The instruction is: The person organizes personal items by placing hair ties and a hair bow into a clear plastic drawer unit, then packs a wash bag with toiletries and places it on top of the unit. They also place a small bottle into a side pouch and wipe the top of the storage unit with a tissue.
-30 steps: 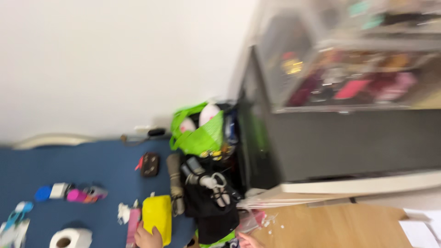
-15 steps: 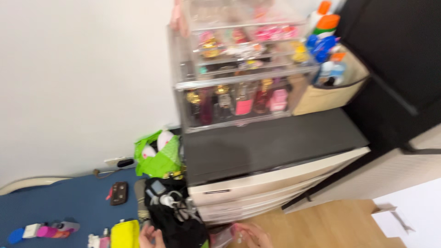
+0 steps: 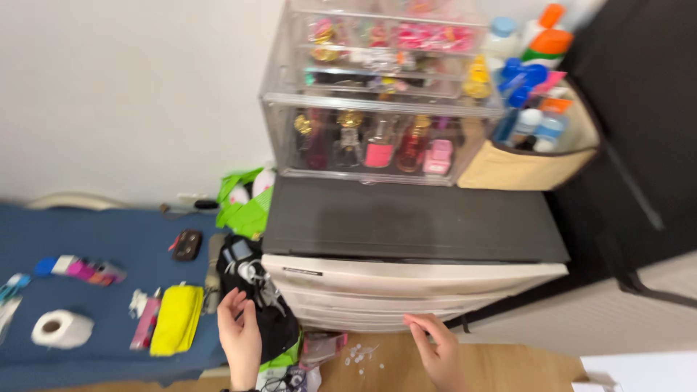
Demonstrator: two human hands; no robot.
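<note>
My left hand (image 3: pixel 241 335) is raised low in view, fingers apart, holding nothing, next to a black bag (image 3: pixel 261 290) with metal keys or clips on it. My right hand (image 3: pixel 438 352) reaches out at the lower right, fingers spread, its fingertips at the front of the bottom drawers of a cream plastic drawer unit (image 3: pixel 406 290) with a dark top. A clear organizer (image 3: pixel 377 101) filled with small bottles and cosmetics stands on that top.
A beige fabric basket (image 3: pixel 537 163) of bottles stands beside the organizer. A blue mat (image 3: pixel 94 239) holds a yellow pouch (image 3: pixel 176 318), a paper roll (image 3: pixel 62 328), a green bag (image 3: pixel 243 207) and small items. Small clear beads (image 3: pixel 359 356) lie on the wooden floor.
The view has swung up and right, bringing the drawer unit and organizer to the middle. Both hands have risen into view, the right one reaching the drawer fronts.
</note>
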